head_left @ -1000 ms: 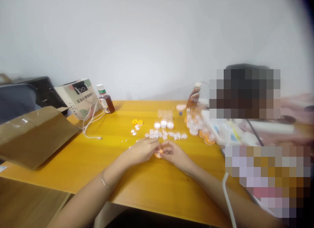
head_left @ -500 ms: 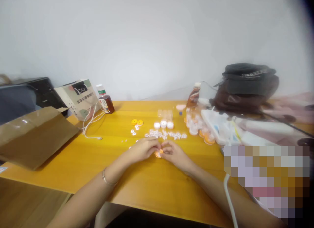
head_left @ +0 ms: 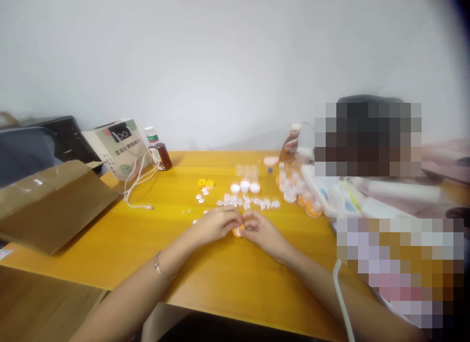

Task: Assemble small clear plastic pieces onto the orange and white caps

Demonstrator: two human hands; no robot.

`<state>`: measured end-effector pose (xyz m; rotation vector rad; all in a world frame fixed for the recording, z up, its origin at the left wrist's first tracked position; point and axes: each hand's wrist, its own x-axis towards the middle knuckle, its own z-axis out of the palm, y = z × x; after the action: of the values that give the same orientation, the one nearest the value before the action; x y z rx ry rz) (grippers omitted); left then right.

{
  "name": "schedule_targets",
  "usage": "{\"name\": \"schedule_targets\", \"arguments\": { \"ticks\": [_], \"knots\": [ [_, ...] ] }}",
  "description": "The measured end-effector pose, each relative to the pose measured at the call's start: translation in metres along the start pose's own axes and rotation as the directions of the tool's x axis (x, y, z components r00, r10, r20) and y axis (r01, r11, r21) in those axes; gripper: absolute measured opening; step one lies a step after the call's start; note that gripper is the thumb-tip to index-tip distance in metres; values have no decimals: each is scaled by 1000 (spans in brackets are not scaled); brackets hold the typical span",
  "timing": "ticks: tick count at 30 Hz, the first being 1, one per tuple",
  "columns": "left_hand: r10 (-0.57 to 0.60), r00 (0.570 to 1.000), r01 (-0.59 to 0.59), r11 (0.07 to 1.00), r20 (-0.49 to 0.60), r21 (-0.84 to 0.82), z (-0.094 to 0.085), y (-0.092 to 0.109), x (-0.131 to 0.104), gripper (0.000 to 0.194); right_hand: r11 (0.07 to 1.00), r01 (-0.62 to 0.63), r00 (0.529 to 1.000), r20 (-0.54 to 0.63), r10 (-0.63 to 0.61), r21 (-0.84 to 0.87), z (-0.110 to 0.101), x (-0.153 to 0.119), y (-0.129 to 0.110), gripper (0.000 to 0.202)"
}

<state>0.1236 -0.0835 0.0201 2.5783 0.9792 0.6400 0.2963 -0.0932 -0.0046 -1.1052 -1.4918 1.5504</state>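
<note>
A small round orange piece with a pale middle [head_left: 239,231] is between my hands on the yellow wooden table [head_left: 235,278]. My left hand [head_left: 219,223] has its fingers curled over the piece's left and upper side. From the right, my right hand [head_left: 261,230] closes its fingers on the piece's edge. Just beyond lie several small white parts [head_left: 231,200] in a loose row. Behind them stand white round caps [head_left: 245,186], and two yellow rings [head_left: 204,183] lie to the left with small white discs [head_left: 200,197].
Clear cups with orange bases [head_left: 290,185] and a white tray [head_left: 312,185] are at the right. A brown bottle [head_left: 290,145] stands behind. At left are a medicine bottle [head_left: 158,153], a white cable [head_left: 137,205], a printed bag [head_left: 119,146] and a brown paper bag [head_left: 58,200].
My hands have barely moved around the orange piece, my left fingers shifting slightly right. The dark hat and bag at the right are now covered by blurred squares.
</note>
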Motion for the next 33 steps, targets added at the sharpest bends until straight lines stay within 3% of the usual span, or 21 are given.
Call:
{"name": "schedule_targets", "arguments": {
  "ticks": [11, 19, 25, 29, 33],
  "knots": [
    [-154, 988, 149, 968, -10, -202, 2, 1, -1, 9, 999, 15, 1000, -7, -15, 42, 1, -1, -1, 40],
    [-286, 956, 224, 859, -68, -460, 5, -9, 3, 17, 994, 75, 996, -48, -71, 85, -5, 3, -1, 34],
    [-313, 944, 310, 731, 104, -608, 4, -15, 1, 28, 984, 49, 998, -43, -43, 174, -7, 2, -6, 31],
    [-370, 926, 330, 689, 79, -646, 5, -14, 1, 30, 970, 32, 999, -35, -24, 240, -9, 3, -7, 31],
    [-391, 920, 322, 729, 18, -605, 6, -14, 2, 30, 939, -28, 998, -36, 43, 344, -9, 4, -9, 26]
  ]
}}
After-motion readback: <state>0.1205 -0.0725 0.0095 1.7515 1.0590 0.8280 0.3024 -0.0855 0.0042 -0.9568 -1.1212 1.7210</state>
